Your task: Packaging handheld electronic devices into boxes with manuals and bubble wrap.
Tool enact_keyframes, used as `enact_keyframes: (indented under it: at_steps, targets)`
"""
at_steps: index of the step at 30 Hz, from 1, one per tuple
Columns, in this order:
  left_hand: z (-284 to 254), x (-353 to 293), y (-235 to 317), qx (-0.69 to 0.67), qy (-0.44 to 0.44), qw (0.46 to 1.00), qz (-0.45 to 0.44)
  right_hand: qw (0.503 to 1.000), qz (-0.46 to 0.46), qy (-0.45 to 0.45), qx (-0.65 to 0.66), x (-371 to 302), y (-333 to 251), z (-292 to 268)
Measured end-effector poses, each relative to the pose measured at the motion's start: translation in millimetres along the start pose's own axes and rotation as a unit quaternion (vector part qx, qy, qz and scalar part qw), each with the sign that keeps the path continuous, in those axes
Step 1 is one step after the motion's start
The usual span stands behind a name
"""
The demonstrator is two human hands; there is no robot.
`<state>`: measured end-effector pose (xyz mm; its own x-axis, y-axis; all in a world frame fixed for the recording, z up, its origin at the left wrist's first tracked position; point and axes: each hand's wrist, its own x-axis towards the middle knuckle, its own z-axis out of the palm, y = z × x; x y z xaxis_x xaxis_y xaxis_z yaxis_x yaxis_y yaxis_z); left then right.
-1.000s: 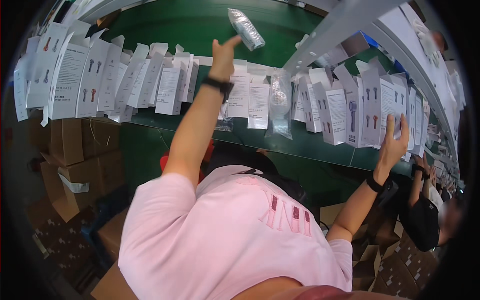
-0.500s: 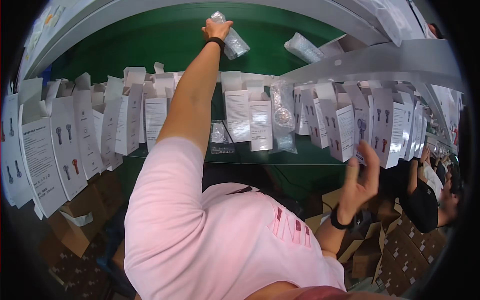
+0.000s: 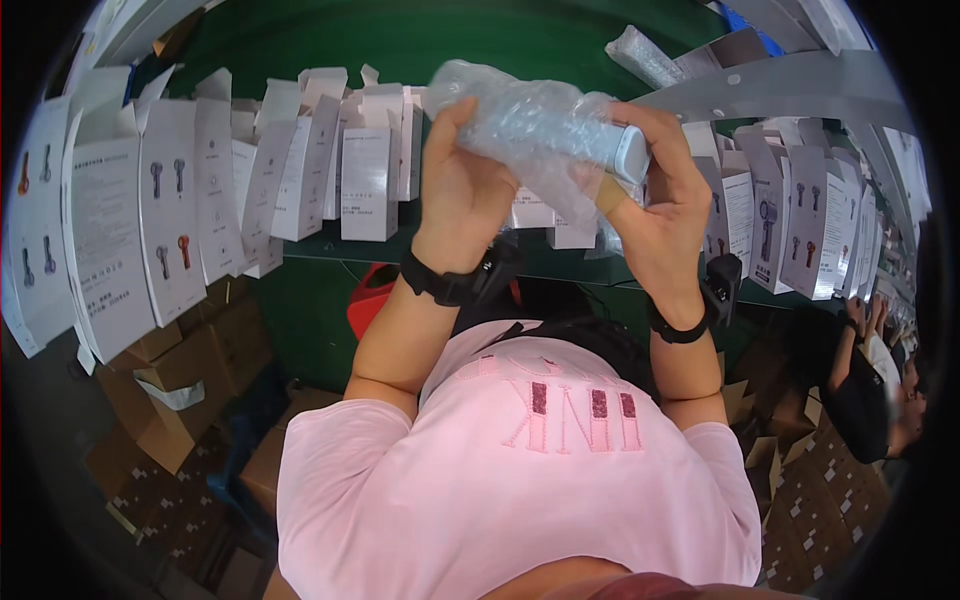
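A bubble-wrapped pale blue handheld fan [image 3: 585,135] is held up in front of me over the table edge, lying nearly level and tilted down to the right. Its rounded handle end pokes out of the clear wrap at the right; the rest is blurred by plastic. My left hand [image 3: 465,185] grips the left part, thumb on the near side and its other fingers largely hidden. Around the handle end my right hand [image 3: 665,195] is closed, with fingers over the top and thumb beneath. Behind the wrap, white boxes [image 3: 575,233] are partly covered.
Open-topped white printed boxes [image 3: 365,180] stand in rows along the green table [image 3: 330,40], left and right. Another bubble-wrapped item [image 3: 645,58] lies at the back right beside a grey metal rail [image 3: 780,85]. Brown cartons [image 3: 165,430] sit below; a co-worker [image 3: 860,385] is at far right.
My left hand has brought the bubble-wrapped fan from the back of the table toward me. My right hand has come up and taken hold of its handle end. The view has shifted.
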<state>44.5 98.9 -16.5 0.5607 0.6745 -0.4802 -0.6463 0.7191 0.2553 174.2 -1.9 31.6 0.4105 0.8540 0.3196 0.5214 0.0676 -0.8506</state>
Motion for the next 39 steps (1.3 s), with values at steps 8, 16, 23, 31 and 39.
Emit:
enact_keyframes:
  at_steps: [8,16,23,31,39]
  targets:
    - [-9.5,-13.9,31.4,-0.057,-0.032,0.996,0.062,0.957,0.087,-0.058,0.27,-7.2,-4.3,4.2]
    - [-35.1,-30.7,28.2,0.095,0.001,0.993,0.074,0.95,0.113,-0.08,0.278,-15.2,2.4,3.6]
    - [-49.6,-54.9,32.7,0.785,-0.254,0.524,0.213,0.922,0.246,-0.163,0.251,-23.5,14.6,-3.1]
    - [-119.8,-67.8,30.7,0.498,-0.125,0.857,-0.04,0.941,0.274,-0.157,-0.123,-81.7,44.2,-18.2]
    - [-140.7,-56.6,13.1,0.325,-0.052,0.937,-0.12,0.869,0.233,-0.095,-0.426,-87.6,138.7,-5.3]
